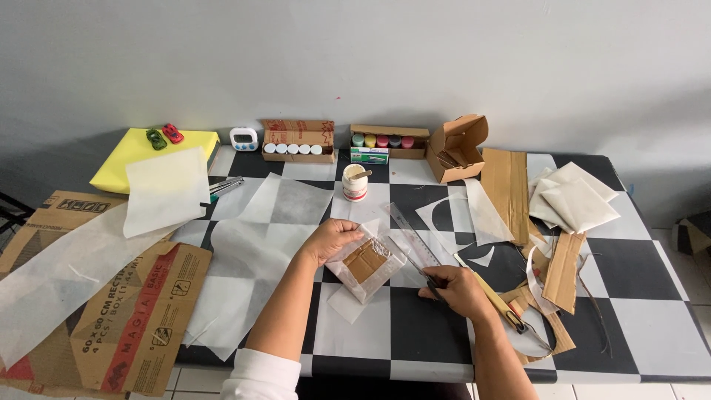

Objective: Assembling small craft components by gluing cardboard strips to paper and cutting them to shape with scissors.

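Observation:
My left hand point(331, 238) rests on the left edge of a small packet point(366, 261): brown cardboard pieces wrapped in translucent white paper, lying on the black-and-white checkered table point(415, 326). My right hand point(455, 287) is closed around a thin dark tool point(432, 282), its tip pointing at the packet's right side. A clear plastic ruler point(409, 233) lies diagonally just behind the packet. A yellow-handled tool point(498, 302) lies right beside my right hand.
A glue pot with a stick point(355, 182) stands behind. Boxes of paint pots point(298, 142) point(389, 142), a white timer point(244, 138) and an open carton point(458, 148) line the back. Cardboard scraps point(561, 270) lie right; paper sheets point(255, 244) and flat cartons point(111, 311) left.

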